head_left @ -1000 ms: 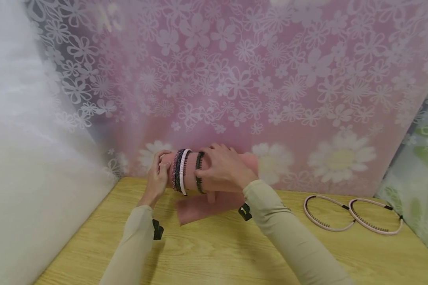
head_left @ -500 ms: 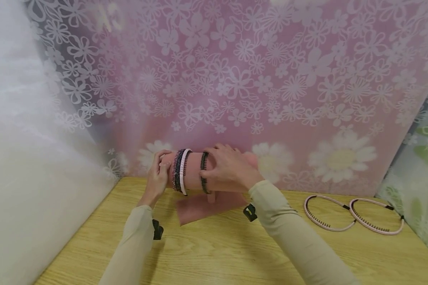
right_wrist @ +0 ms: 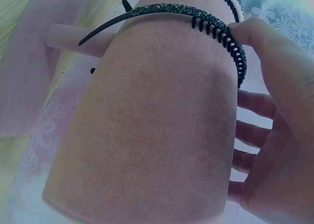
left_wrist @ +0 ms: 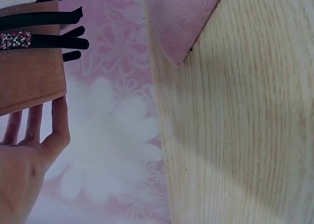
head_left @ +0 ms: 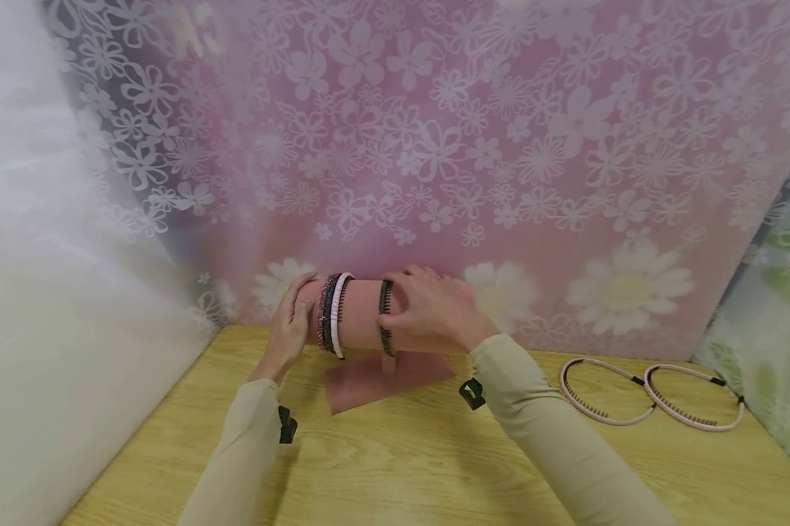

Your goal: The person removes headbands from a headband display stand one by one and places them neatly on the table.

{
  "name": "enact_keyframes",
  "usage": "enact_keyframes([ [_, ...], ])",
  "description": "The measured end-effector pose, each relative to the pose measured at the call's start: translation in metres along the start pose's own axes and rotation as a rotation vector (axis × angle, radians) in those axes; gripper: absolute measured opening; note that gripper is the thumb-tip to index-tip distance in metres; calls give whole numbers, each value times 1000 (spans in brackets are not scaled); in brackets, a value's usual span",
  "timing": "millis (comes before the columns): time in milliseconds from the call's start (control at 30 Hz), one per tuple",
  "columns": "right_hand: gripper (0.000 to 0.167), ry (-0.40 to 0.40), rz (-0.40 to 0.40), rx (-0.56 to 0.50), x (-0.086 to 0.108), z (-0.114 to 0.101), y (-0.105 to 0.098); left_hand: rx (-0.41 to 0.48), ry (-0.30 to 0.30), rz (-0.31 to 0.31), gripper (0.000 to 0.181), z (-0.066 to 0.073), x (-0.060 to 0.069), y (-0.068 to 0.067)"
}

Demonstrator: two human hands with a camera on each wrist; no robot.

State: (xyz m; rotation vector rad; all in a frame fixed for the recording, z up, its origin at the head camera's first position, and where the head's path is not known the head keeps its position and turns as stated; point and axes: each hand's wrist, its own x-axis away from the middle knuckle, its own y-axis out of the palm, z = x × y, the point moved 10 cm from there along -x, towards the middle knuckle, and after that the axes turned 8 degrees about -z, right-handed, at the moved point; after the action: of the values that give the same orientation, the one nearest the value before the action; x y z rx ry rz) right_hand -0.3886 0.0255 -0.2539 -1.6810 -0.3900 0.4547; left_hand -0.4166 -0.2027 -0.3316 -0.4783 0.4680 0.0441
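A pink plush headband stand [head_left: 362, 314] lies as a horizontal roll on a short post with a flat base [head_left: 362, 387]. Round its left part sit a white headband [head_left: 336, 321] and darker ones, one with speckled glitter [left_wrist: 18, 40]. My left hand [head_left: 285, 336] grips the roll's left end; in the left wrist view its fingertips lie at the roll's edge. A dark glittery toothed headband [right_wrist: 167, 9] spans the roll's right part. My right hand [head_left: 434, 307] holds it, thumb against the band, the other fingers along the far side of the roll.
Two thin pink toothed headbands lie overlapping on the wooden table [head_left: 395, 467] at the right, the nearer-left one [head_left: 569, 405] touching the other [head_left: 674, 414]. A pink flowered backdrop [head_left: 434, 146] stands close behind the stand, and a white sheet [head_left: 73, 292] borders the left.
My right hand and the dark glittery headband have slid right along the roll, widening the gap from the white headband. My left hand stays at the left end.
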Motion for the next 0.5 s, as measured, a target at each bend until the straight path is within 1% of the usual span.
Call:
enact_keyframes([
  [67,76,2,-3,2,1,2,0,4,14,-9,42,2,0,2],
  [167,76,4,-3,4,4,4,-1,18,19,-7,40,1,-1,2],
  [333,76,11,7,13,8,9,-3,15,4,-1,40,-1,0,3],
  [500,75,9,12,0,11,15,-6,14,-7,6,40,-2,-1,2],
])
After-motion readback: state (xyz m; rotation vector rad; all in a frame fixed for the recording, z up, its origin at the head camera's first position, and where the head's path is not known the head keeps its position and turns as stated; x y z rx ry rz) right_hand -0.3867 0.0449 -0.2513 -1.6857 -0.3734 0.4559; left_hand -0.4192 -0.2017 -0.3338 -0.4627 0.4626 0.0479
